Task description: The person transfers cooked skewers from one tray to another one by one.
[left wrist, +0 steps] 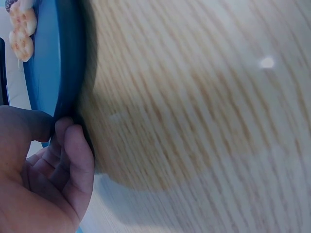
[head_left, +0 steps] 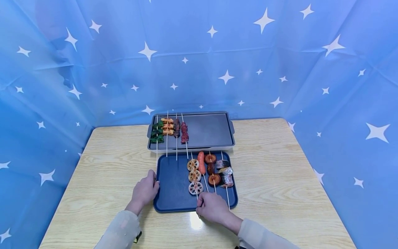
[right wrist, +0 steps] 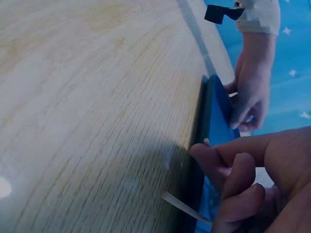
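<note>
My left hand (head_left: 145,189) grips the left rim of the dark blue tray (head_left: 172,204); in the left wrist view, the thumb lies at its edge with curled fingers beneath. Near the tray's front edge, my right hand (head_left: 212,206) pinches the stick of the lotus root skewer (head_left: 195,175). Beside that lie a sausage skewer (head_left: 201,162), a mushroom skewer (head_left: 211,168) and a fish skewer (head_left: 226,173). In the right wrist view a bare stick end (right wrist: 180,204) juts past the rim below the fingers; which skewer it belongs to is hidden.
Behind the tray stands a flat grill pan (head_left: 208,129). On its left side lie a green pepper skewer (head_left: 157,132), a yellow-orange skewer (head_left: 168,127), a brown meat skewer (head_left: 176,128) and a red meat skewer (head_left: 184,133). A starry blue curtain (head_left: 199,69) surrounds the wooden table (head_left: 273,173).
</note>
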Available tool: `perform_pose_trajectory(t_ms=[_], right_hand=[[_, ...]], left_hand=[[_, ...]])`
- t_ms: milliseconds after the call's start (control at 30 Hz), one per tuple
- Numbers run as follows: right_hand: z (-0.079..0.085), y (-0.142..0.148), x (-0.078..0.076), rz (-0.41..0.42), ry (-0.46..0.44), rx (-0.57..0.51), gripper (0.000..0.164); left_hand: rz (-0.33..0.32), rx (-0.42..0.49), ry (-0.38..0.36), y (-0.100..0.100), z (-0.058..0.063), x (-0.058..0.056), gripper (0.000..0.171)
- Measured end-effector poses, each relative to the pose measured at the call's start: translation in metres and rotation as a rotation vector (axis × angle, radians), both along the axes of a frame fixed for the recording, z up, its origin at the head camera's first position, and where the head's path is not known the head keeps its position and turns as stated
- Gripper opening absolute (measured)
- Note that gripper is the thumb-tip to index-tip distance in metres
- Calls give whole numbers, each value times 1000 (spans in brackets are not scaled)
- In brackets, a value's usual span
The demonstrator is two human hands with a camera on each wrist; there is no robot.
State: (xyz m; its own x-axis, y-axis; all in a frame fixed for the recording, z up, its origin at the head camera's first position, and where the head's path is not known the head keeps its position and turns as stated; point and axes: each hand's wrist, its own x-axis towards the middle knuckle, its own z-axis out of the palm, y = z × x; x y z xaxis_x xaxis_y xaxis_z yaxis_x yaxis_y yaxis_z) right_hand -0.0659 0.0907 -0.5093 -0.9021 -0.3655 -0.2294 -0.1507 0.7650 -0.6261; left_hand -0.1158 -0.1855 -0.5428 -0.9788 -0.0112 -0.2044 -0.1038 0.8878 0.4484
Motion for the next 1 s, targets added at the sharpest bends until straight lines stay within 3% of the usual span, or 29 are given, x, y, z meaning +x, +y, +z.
perform_pose_trajectory(t_ms=[533, 733, 1000], right_hand=[[2, -1, -2, 37, 52, 104, 17], [10, 5, -9, 42, 9, 36, 16], [22, 16, -31, 42, -19, -39, 10]], left_hand=[[-4, 6, 18, 0, -1, 0, 16], [-1, 2, 21, -1, -2, 0, 16], [-2, 14, 11, 0, -2, 0, 16]])
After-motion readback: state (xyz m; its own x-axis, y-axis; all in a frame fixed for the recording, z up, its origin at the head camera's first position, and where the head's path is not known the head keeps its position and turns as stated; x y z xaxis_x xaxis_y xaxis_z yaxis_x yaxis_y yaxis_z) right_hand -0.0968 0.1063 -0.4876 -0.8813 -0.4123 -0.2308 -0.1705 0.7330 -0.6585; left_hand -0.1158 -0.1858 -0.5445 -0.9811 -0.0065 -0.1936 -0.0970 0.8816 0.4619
